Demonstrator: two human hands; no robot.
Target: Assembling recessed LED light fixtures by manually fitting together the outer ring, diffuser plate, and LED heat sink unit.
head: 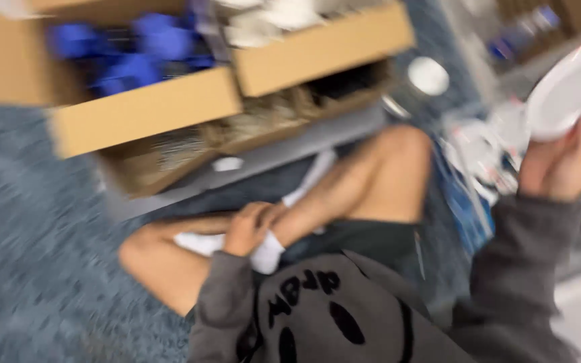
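right hand (563, 161) raised at 3 o'clock, fingers closed on rim of white round plate-like disc (566, 91); exact grip blurred. left hand (250, 228) curled, resting on white sock (263, 254) at crossed legs, 6 o'clock; whether anything is pinched cannot be told. cardboard box (149, 111) with blue items seen at 11 o'clock on grey carpet (28, 235).

Grey hoodie sleeves, dark shorts, white socks, bare legs

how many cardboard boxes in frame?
2, side by side at top. Left box holds blue items; right box holds white items. Heavy motion blur, so others may be hidden.
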